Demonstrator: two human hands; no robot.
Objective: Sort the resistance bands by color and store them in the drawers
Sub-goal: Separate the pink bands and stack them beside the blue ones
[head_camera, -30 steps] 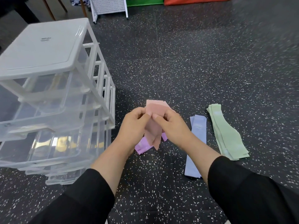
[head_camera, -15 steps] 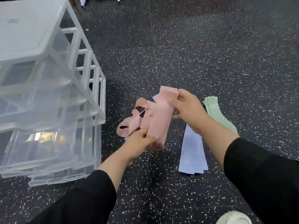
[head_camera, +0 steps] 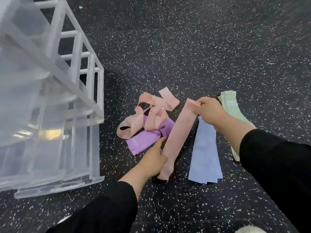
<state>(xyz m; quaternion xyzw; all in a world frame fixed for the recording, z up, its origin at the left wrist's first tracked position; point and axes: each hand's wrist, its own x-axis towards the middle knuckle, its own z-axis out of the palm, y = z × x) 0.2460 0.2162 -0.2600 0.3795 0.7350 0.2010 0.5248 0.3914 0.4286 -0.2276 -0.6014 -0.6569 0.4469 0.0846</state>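
A flat pink band (head_camera: 178, 133) lies stretched diagonally on the floor, beside a tangled heap of loose pink bands (head_camera: 151, 113) overlapping folded purple bands (head_camera: 148, 140). To its right lie a neat stack of blue bands (head_camera: 204, 158) and, farther right, green bands (head_camera: 230, 105). The clear plastic drawers (head_camera: 42, 115) stand at left.

One drawer unit (head_camera: 50, 98). Two hands: left (head_camera: 154, 158), right (head_camera: 210, 111). Four band colours: pink strip (head_camera: 178, 137) plus tangled pink heap (head_camera: 151, 115), purple pile (head_camera: 144, 142), blue stack (head_camera: 204, 152), green stack (head_camera: 233, 108).
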